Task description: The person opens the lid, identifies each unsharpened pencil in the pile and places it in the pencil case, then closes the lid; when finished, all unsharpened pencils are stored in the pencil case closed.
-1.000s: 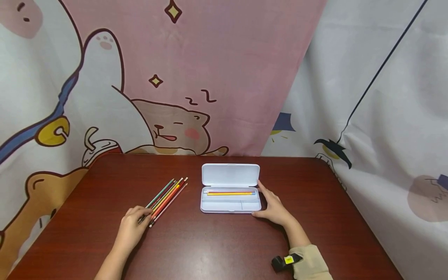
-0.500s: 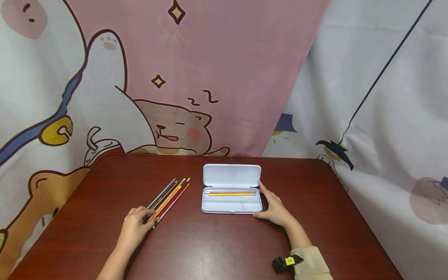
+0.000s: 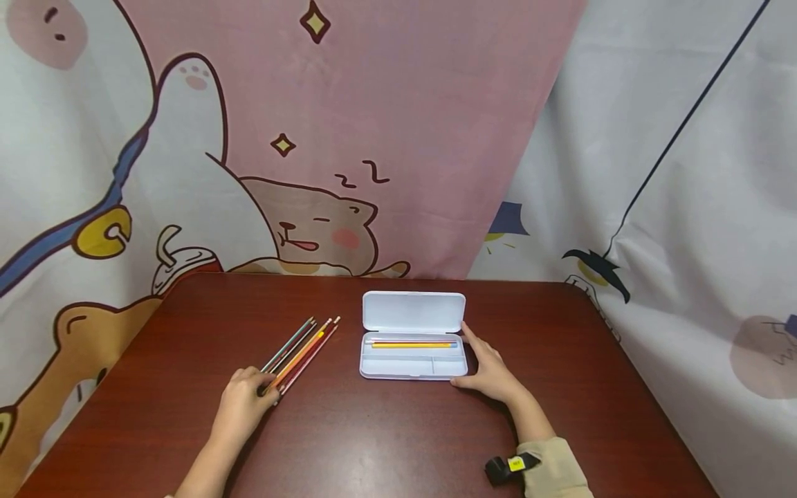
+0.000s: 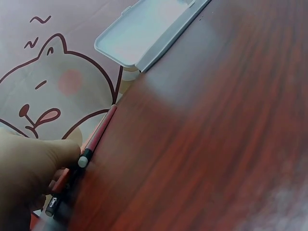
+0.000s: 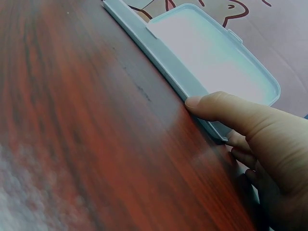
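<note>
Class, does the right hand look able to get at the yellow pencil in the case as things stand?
Probably yes: the right hand grips one end of the case, the lid is open, and nothing visible covers the yellow pencil. It would likely need to release the case first.

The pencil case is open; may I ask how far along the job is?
Done: the pencil case stands open, a yellow pencil in its rear compartment. In hand: the left grip holds other pencils; the right grip holds the case's right end. Probably left: putting those pencils inside.
</note>
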Available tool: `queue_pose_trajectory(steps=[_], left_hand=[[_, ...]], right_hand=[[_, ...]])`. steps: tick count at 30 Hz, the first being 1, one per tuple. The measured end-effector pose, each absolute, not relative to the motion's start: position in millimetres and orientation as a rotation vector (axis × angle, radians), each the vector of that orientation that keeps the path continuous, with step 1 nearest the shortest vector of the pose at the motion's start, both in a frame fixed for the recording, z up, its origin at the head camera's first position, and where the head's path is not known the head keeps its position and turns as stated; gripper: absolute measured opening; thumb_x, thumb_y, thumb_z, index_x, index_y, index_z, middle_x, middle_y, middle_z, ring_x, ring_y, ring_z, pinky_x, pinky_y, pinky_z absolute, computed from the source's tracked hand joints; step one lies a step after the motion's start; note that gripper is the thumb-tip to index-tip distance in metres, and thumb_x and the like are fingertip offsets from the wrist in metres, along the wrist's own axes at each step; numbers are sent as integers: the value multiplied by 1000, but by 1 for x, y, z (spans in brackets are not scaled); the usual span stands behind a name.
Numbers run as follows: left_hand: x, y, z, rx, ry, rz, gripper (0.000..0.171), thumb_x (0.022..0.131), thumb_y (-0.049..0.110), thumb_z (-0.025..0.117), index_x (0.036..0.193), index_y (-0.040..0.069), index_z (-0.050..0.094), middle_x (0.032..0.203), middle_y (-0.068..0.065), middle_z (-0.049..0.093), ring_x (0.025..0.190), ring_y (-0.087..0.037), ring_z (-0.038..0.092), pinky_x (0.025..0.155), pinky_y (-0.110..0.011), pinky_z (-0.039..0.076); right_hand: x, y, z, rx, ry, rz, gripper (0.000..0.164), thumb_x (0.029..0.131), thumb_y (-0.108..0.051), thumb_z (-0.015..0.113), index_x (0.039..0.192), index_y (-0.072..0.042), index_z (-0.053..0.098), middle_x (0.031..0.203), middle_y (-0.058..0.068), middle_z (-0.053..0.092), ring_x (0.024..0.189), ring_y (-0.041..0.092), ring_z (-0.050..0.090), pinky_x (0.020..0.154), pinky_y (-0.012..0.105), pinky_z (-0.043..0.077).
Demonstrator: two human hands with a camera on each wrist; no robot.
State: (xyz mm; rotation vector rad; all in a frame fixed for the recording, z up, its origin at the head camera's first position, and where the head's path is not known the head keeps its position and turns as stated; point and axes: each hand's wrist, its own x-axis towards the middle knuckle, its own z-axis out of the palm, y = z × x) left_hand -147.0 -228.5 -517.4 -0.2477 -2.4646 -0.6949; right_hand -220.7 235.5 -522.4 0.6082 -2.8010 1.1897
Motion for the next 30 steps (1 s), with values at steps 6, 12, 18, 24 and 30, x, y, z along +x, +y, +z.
queue_pose_trajectory(steps=[6, 12, 18, 24, 30], left_hand=[[-148, -227, -518, -257, -2427, -692, 21, 58, -8, 73, 77, 1, 73, 68, 1, 57, 67, -18, 51, 56, -39, 43], [-147, -227, -518, -247, -2423, -773, 23, 61, -12, 76, 80, 1, 73, 69, 3, 59, 67, -16, 51, 56, -35, 42], [-146, -228, -518, -250, -2378, -820, 25, 62, -13, 79, 83, 0, 74, 71, 2, 62, 67, -13, 50, 57, -32, 40], [-151, -223, -512, -284, -2323, -870, 24, 64, -12, 81, 84, 0, 75, 73, 2, 62, 69, -11, 49, 58, -19, 36], [-156, -212, -506, -363, -2287, -931, 24, 64, -11, 81, 84, 1, 75, 74, 2, 64, 71, -12, 52, 61, -17, 36]], right_hand=[[-221, 237, -523, 606, -2804, 1182, 113, 67, -33, 87, 154, -16, 17, 139, 13, 47, 129, 35, 36, 101, 59, 20], [-220, 237, -524, 611, -2796, 1180, 112, 66, -33, 87, 154, -15, 18, 138, 13, 48, 128, 36, 37, 100, 60, 21], [-220, 236, -524, 619, -2795, 1180, 112, 66, -32, 87, 154, -15, 18, 138, 14, 48, 129, 36, 37, 100, 60, 21], [-220, 236, -523, 602, -2797, 1192, 113, 66, -31, 87, 154, -16, 18, 139, 13, 47, 128, 35, 36, 100, 60, 21], [-220, 235, -521, 601, -2810, 1191, 113, 66, -32, 87, 154, -17, 17, 140, 13, 46, 129, 35, 36, 101, 59, 20]])
